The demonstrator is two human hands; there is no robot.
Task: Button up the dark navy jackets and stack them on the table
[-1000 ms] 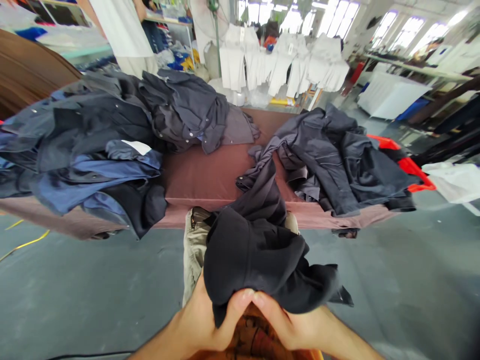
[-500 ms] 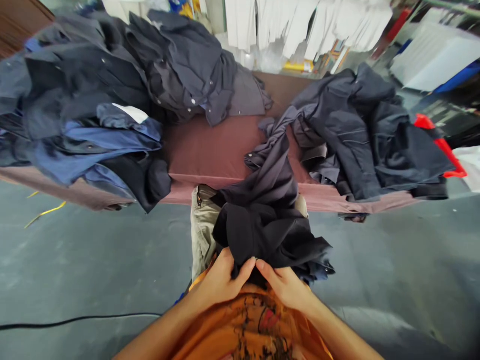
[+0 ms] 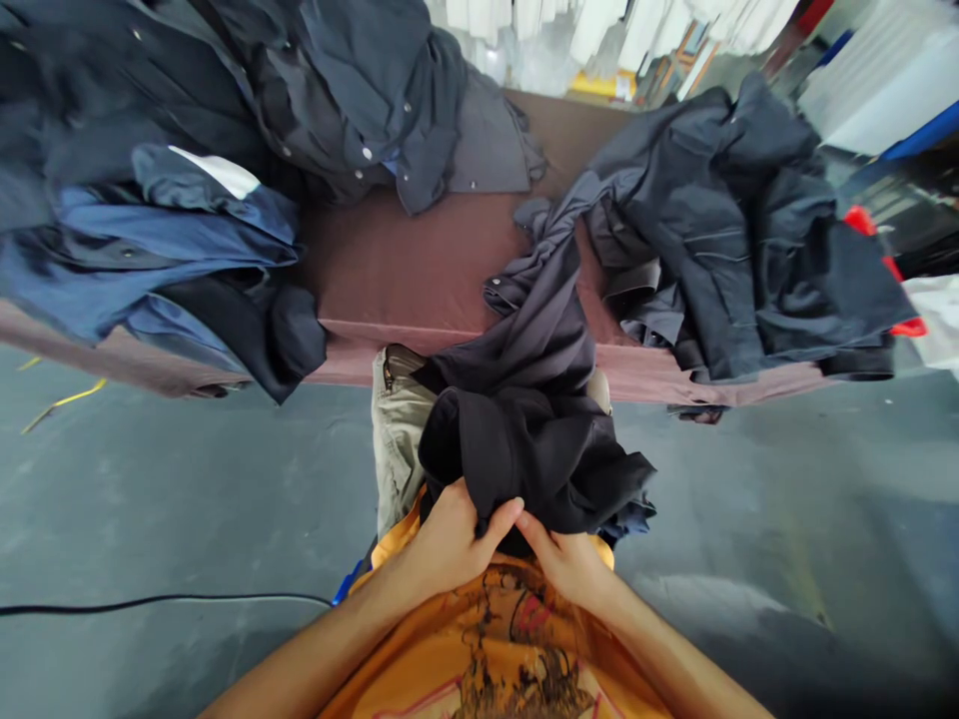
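Both my hands grip a bunched dark garment (image 3: 531,449) in my lap, close to my orange shirt. My left hand (image 3: 450,534) pinches its near edge with thumb and fingers closed on the cloth. My right hand (image 3: 565,559) is closed on the same edge, thumb tip almost touching the left thumb. The garment trails upward over the front edge of the brown table (image 3: 405,275) and joins a heap of dark jackets (image 3: 719,225) on the right.
A pile of blue and navy garments (image 3: 172,235) overhangs the table's left side. More dark shirts (image 3: 360,100) lie at the back. White clothes hang beyond the table. A black cable (image 3: 150,604) runs across the grey floor at left.
The view has tilted down and my hands have drawn the dark garment closer to my body. The cloth is more bunched than a second ago.
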